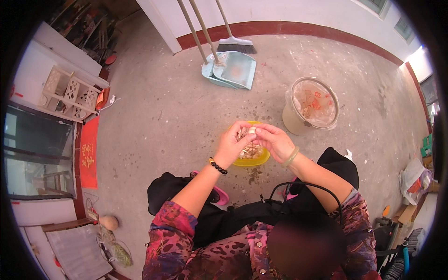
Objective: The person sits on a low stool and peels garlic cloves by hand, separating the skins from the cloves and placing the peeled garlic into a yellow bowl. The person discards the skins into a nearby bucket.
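A small pale piece, apparently a garlic clove [252, 130], is pinched between the fingertips of both hands. My left hand [231, 141] wears a beaded bracelet at the wrist and reaches in from the left. From the other side, my right hand [276, 140], with a pale bangle, meets it. Directly below them a yellow plastic basin [253, 162] stands on the floor between my feet. Inside it lie several garlic cloves [252, 151] with papery skins. The hands hide much of the basin's far part.
Beyond my right hand stands a bucket [293, 120] lined with a clear plastic bag, with scraps inside. Two light-blue dustpans [241, 70] and a broom [237, 44] are near the far wall. A beige plastic rack [71, 92] is at left; bags [414, 178] lie at right.
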A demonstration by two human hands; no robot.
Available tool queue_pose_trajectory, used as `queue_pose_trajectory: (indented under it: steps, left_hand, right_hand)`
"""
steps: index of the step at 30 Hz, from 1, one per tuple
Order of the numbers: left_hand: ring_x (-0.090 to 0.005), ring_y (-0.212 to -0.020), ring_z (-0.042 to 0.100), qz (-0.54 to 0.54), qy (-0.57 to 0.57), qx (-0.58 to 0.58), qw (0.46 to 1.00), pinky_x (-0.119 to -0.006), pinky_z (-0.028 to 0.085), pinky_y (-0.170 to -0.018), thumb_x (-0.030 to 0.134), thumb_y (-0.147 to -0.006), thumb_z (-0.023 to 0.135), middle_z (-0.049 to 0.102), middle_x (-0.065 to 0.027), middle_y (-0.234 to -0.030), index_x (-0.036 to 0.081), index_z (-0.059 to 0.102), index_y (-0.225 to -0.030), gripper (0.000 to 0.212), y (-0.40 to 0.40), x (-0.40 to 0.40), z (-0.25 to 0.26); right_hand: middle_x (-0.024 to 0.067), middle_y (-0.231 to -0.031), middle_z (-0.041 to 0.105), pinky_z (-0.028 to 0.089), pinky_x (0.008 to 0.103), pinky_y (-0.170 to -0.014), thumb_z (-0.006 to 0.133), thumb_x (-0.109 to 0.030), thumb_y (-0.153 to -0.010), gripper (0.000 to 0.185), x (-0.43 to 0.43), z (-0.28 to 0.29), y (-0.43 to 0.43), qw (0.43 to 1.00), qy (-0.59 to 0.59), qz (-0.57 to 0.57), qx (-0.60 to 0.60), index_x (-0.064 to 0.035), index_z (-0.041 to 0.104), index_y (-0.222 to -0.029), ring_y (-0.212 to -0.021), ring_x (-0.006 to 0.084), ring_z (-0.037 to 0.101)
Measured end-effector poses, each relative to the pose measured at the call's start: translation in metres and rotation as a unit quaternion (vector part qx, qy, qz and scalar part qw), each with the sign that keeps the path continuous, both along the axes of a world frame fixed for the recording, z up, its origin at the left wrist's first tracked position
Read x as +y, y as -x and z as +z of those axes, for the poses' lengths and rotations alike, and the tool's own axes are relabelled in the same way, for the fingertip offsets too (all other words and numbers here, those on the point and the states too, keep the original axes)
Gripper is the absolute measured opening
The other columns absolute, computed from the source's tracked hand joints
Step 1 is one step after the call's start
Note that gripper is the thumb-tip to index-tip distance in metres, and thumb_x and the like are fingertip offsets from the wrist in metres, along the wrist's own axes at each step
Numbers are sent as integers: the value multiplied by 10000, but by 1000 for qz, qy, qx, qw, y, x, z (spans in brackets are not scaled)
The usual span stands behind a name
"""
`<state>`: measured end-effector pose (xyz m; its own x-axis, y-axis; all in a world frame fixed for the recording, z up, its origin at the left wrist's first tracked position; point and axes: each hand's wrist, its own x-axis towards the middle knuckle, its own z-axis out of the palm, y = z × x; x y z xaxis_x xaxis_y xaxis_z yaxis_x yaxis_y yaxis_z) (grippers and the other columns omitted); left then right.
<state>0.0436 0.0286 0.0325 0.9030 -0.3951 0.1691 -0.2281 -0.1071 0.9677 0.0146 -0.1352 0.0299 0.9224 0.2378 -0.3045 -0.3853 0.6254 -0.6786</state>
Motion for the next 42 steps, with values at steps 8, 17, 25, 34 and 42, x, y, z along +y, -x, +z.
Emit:
queue_pose_trajectory:
  steps: [8, 17, 25, 34, 42]
  left_hand:
    - [-13, -597, 439, -58, 127, 232, 963, -156, 342, -502, 155, -874, 528, 545, 29, -814, 74, 528, -1094, 234, -3, -1, 7]
    - [-35, -645, 520, -51, 98, 209, 972, -178, 427, -558, 102, -875, 514, 580, 1, -827, 39, 500, -1106, 240, 3, -5, -7]
    - [-25, -616, 484, -19, 70, 131, 989, -159, 370, -501, 102, -885, 498, 560, 4, -795, 42, 471, -1140, 262, 14, -12, -8]
    - [-35, -586, 470, -2, 154, 209, 966, -172, 386, -511, 130, -894, 481, 548, 7, -796, 44, 512, -1111, 236, 11, -6, -1]
    - [-7, -614, 432, -29, 226, 301, 926, -146, 337, -497, 178, -912, 452, 530, 33, -819, 68, 513, -1136, 256, 7, 2, 11]
  right_hand:
    - [89, -926, 580, 488, 249, -688, 462, -194, -911, 202, 0, 2, -3, 998, 52, -37, -13, -5, 527, -943, -772, 128, 572]
    - [135, -655, 561, 428, 320, -578, 504, -320, -876, 343, 10, 7, 4, 850, 497, -48, -165, 17, 523, -816, -626, 224, 565]
    - [218, -690, 560, 427, 404, -581, 411, -249, -908, 275, 15, 3, 4, 801, 551, -83, -219, 6, 491, -843, -671, 385, 557]
    - [186, -642, 555, 432, 388, -541, 405, -181, -899, 207, 20, 1, 0, 802, 551, -80, -217, 8, 483, -874, -596, 329, 560]
    - [24, -611, 498, 406, 244, -487, 396, -195, -924, 204, 17, 8, 1, 992, 109, -55, -34, -25, 491, -863, -545, 97, 490]
